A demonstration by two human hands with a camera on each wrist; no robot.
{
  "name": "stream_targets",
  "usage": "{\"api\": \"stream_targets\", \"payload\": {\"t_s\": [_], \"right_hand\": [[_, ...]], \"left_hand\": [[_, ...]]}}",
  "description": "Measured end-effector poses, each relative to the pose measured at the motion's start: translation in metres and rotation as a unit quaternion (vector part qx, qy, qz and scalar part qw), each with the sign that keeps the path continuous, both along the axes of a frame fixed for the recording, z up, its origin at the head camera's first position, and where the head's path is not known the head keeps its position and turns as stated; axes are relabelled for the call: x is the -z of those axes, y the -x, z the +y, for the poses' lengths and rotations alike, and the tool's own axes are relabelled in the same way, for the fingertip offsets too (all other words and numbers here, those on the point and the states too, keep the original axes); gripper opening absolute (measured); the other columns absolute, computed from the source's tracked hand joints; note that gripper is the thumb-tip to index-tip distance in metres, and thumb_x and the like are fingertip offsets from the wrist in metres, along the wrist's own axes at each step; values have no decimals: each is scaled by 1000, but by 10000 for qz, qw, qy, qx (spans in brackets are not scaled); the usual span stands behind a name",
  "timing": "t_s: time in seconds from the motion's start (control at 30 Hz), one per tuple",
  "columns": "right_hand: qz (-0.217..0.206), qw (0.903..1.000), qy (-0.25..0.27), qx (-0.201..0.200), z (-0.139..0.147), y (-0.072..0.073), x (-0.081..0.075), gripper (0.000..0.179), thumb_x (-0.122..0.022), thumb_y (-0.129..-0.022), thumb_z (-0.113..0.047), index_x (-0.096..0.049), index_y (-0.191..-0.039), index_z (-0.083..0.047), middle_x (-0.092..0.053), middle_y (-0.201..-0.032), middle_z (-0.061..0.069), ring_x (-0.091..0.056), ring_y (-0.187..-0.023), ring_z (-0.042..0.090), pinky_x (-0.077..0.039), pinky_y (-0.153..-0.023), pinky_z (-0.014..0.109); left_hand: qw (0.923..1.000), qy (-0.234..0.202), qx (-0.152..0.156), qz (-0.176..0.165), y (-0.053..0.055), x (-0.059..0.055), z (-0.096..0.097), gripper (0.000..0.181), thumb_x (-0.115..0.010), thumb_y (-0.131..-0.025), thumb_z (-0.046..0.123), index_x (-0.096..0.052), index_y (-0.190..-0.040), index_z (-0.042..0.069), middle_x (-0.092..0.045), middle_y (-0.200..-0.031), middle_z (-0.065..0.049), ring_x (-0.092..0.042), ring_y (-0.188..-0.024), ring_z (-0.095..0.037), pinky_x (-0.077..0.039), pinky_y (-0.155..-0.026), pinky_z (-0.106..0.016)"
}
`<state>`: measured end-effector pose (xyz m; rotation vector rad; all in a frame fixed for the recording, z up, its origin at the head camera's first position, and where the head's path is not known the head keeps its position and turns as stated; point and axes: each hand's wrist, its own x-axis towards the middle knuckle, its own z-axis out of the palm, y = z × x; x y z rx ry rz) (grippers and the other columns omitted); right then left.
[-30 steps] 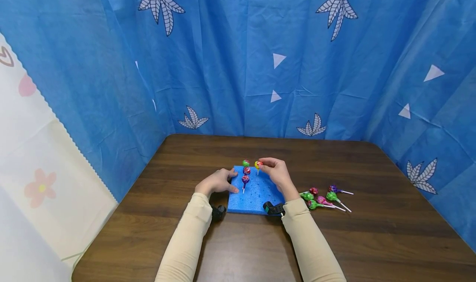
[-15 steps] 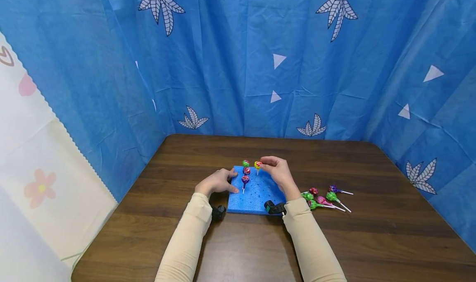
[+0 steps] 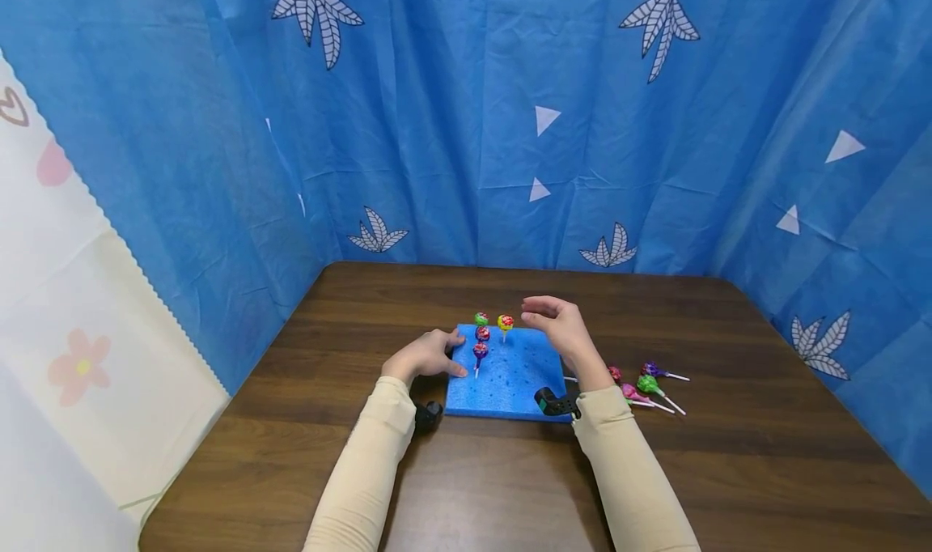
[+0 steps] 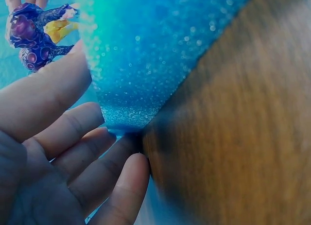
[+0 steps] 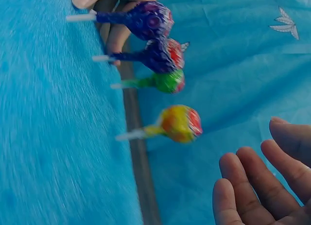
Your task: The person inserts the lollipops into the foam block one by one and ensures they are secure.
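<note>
A blue foam board [image 3: 502,386] lies on the table with several wrapped lollipops standing in it. My left hand [image 3: 425,354] rests at its left edge, the thumb over the top and the other fingers along the side, fairly straight. A yellow-and-red lollipop [image 5: 180,124] stands by its white stick at the board's far side. My right hand [image 3: 559,329] is just right of it, fingers apart from it and holding nothing. Left of the yellow one, a green lollipop [image 3: 481,320] and two purple-and-red lollipops [image 5: 149,21] form a row.
Several loose lollipops [image 3: 648,384] lie on the brown wooden table [image 3: 728,455] to the right, partly hidden by the right forearm. A black wrist device [image 3: 555,402] hangs over the board's front right corner. Blue curtains [image 3: 466,131] surround the table's back and sides.
My right hand has let go of the yellow lollipop and moved away to the right, its fingers spreading. The lollipop stays standing in the foam. The left hand has not moved.
</note>
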<state>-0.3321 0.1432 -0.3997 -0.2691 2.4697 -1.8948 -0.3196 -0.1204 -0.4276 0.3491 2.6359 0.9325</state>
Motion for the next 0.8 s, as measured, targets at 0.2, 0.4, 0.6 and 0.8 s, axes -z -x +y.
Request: {"api": "stream_targets", "payload": {"t_s": [0.2,0.4,0.6,0.8], "right_hand": [[190,9994,-162,-255,29,-8,-10,39,-65,-98,-17,-60,-134,-1,-63,-132,22,-66,-118,27,-47,-110,48],[331,9967,-671,-312,70,-18,-18,44,-65,-99,-24,-58,-135,2,-64,-132,23,-69,-109,13,-46,-110,52],[96,9966,-791,-212,117,-24,-20,53,-64,-99,-30,-54,-139,3,-67,-129,13,-66,-98,-6,-53,-104,36],[-188,9985,-500,-114,161,-26,-7,51,-64,-99,-27,-55,-135,8,-70,-109,-17,-66,-96,-9,-55,-93,20]], "left_hand": [[10000,-22,-15,24,-1,-1,-2,72,-78,-87,28,-47,-150,12,-32,-164,-8,-27,-153,-32,-30,-121,-52],[10000,-48,-59,8,-3,0,-2,72,-78,-87,28,-47,-150,12,-32,-163,-8,-27,-153,-33,-30,-121,-53],[10000,-81,-41,5,-4,0,-2,71,-78,-87,28,-48,-149,11,-32,-163,-9,-27,-153,-33,-29,-122,-53],[10000,-55,40,42,-2,0,-1,71,-78,-87,27,-49,-149,11,-32,-163,-9,-27,-152,-33,-29,-122,-52]]}}
